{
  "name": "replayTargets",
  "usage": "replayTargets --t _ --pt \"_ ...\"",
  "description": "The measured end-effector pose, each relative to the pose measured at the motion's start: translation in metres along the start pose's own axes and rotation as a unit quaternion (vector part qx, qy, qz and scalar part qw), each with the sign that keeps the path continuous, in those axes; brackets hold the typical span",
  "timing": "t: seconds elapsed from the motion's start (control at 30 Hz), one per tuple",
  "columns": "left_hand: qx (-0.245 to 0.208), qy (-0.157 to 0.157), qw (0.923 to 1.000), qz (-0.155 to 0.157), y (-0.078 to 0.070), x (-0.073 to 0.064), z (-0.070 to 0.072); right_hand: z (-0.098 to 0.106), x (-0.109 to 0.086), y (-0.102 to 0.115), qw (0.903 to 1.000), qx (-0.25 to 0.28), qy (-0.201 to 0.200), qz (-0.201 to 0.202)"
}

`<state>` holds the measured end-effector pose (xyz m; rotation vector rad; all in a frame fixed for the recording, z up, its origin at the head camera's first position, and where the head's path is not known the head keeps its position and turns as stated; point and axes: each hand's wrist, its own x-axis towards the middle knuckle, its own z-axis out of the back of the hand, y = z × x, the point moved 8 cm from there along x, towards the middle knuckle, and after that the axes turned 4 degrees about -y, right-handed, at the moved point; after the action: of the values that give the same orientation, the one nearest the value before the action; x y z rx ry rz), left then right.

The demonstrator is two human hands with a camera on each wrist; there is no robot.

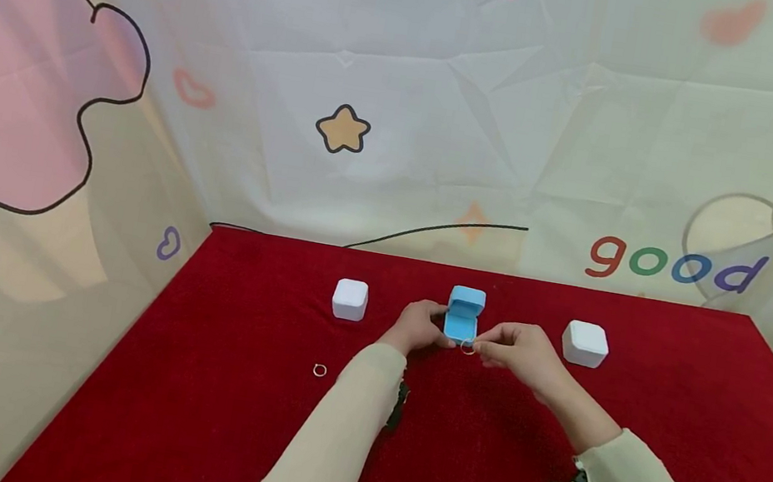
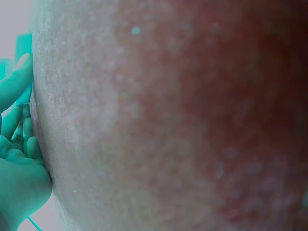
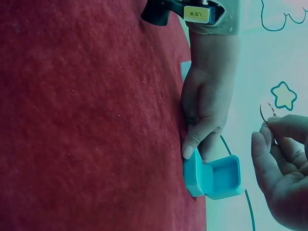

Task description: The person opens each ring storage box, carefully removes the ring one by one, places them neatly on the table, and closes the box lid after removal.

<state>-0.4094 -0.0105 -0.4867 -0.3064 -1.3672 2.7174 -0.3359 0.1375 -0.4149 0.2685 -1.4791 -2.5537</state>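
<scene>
A small light-blue ring box (image 1: 465, 302) stands on the red cloth with its lid raised. My left hand (image 1: 416, 327) grips it from the left, the thumb at its front lower corner. Between the thumb and fingertips of my right hand (image 1: 519, 350) is a thin ring (image 3: 262, 113), held upright just in front of the box's right corner in the head view. The right wrist view shows the box's hollow lid (image 3: 226, 174) and my left thumb against its base. In the left wrist view, blurred cloth fills most of the picture, with my left hand (image 2: 21, 178) at the left edge.
One white box (image 1: 350, 300) stands left of the blue one, another white box (image 1: 585, 345) to the right. A second ring (image 1: 319, 375) lies on the red cloth (image 1: 192, 413), left of my left forearm. Behind the table hangs a printed curtain (image 1: 419, 128).
</scene>
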Motion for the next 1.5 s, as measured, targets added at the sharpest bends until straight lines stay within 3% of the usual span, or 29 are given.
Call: replayTargets --t 0.7,1.5 --pt "0.001 -0.007 1.0000 0.003 0.001 0.001 -0.001 -0.018 -0.015 -0.012 0.9987 0.021 0.045 0.001" --pt "0.011 -0.010 0.9998 -0.011 -0.006 -0.005 0.003 -0.037 -0.014 -0.030 0.9945 0.044 0.095 -0.003"
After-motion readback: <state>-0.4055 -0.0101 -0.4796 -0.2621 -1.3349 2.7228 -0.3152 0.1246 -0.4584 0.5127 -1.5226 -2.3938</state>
